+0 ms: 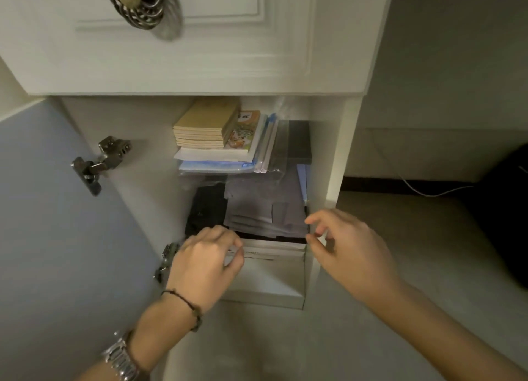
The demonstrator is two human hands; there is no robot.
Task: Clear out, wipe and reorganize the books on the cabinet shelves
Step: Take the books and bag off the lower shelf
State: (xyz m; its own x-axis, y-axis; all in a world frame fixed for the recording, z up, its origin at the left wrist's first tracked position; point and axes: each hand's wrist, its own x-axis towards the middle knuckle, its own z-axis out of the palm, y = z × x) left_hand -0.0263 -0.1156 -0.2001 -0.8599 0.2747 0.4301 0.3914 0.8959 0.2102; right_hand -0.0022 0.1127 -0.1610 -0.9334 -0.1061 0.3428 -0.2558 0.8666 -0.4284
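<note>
I see the tall white panelled cabinet (200, 66) filling the upper view, its grey-blue door (57, 223) swung open to the left on two metal hinges (103, 160). Above the opening sits a drawer front carrying a round dark metal ring handle (135, 3). To the right I make out pale floor (414, 238) and a thin white cable (428, 193) running along the dark skirting. Inside the cabinet, on the upper shelf, lies a pile: a stack of yellowed paperback books (204, 126) on top, beside it a colourful illustrated booklet (243, 132), both resting on white sheets and clear plastic folders (217, 165). On the lower shelf I see a stack of grey paper-covered books (265, 209) lying flat over dark and white volumes, reaching the shelf's front edge. My left hand (205, 263), wearing a dark cord bracelet (185, 303) and a silver metal watch (120, 358), has its grip curled over the front left corner of that lower stack, fingertips on the white edges; I cannot tell whether it actually grasps them. My right hand (345, 249) hovers at the stack's right front corner, grip released, fingers loosely bent and holding nothing.
</note>
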